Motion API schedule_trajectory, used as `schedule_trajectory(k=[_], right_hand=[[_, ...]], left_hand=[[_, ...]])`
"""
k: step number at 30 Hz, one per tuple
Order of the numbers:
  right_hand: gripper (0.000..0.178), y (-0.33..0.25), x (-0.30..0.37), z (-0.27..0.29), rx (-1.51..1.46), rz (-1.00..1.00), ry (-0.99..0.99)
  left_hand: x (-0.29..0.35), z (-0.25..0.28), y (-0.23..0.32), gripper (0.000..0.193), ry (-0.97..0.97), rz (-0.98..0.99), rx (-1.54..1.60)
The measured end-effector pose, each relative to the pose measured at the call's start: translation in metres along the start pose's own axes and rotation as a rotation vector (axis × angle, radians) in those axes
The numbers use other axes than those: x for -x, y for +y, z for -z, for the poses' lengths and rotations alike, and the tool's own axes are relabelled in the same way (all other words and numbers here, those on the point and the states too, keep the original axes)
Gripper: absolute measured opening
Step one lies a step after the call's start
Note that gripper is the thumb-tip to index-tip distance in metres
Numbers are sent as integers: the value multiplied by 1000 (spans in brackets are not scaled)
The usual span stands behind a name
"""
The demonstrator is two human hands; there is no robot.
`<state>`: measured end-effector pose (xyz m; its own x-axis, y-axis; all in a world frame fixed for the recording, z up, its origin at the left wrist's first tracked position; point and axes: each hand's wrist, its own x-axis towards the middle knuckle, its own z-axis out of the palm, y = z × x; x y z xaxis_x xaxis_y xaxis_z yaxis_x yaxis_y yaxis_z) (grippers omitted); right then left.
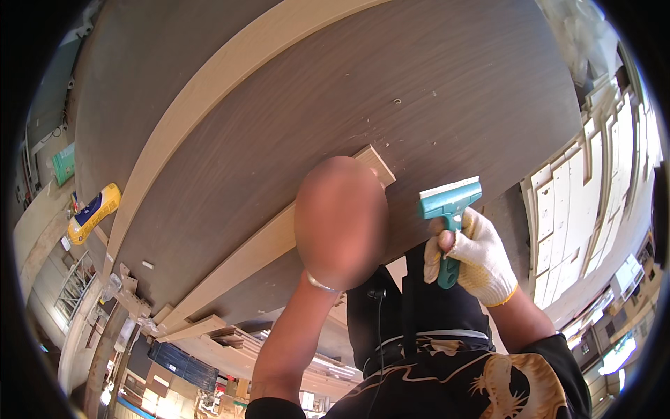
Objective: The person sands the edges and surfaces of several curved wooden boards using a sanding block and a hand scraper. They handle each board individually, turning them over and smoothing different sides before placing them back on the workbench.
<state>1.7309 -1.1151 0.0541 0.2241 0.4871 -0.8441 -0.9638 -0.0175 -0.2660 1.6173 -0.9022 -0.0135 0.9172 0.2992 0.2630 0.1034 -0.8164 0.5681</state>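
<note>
A teal scraper [452, 201] with a pale blade is in my right hand [481, 255], which wears a white knitted glove. The fingers wrap its handle, and the blade points away from me near the board's close edge. My bare left hand [340, 223], with a bracelet at the wrist, lies over a light wooden strip [262, 241] close to the strip's far end. A blur covers this hand, so its fingers cannot be made out. Beneath the strip spreads a large dark brown board [460, 119].
Another long light strip [185, 105] crosses the board farther off. Small shavings [398, 102] dot the surface. At the left stands a yellow bottle [95, 213] with a dark label. Stacked pale panels [576, 202] line the right side. Wooden offcuts [132, 290] sit at the left corner.
</note>
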Motion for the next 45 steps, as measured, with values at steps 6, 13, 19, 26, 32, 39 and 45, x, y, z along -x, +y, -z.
schedule_trajectory(k=[6, 13, 19, 26, 32, 39, 45], right_hand=[[28, 39, -18, -47, -65, -147, -79], [51, 61, -42, -85, -278, -114, -88], [55, 62, -45, -111, -295, -106, 56], [50, 54, -42, -127, -397, -202, 303], [43, 47, -40, -127, -365, -155, 213], [39, 24, -39, -93, -383, 70, 144], [41, 31, -23, -71, -231, 61, 200]], left_hand=[[41, 65, -29, 33, 27, 295, -189], [83, 74, -52, 38, -14, 370, -423], [83, 61, -51, 49, -12, 369, -542], [83, 61, -54, 54, -32, 351, -568], [85, 58, -55, 58, 11, 353, -563], [81, 60, -52, 57, -13, 381, -593], [83, 58, -55, 54, 7, 350, -600]])
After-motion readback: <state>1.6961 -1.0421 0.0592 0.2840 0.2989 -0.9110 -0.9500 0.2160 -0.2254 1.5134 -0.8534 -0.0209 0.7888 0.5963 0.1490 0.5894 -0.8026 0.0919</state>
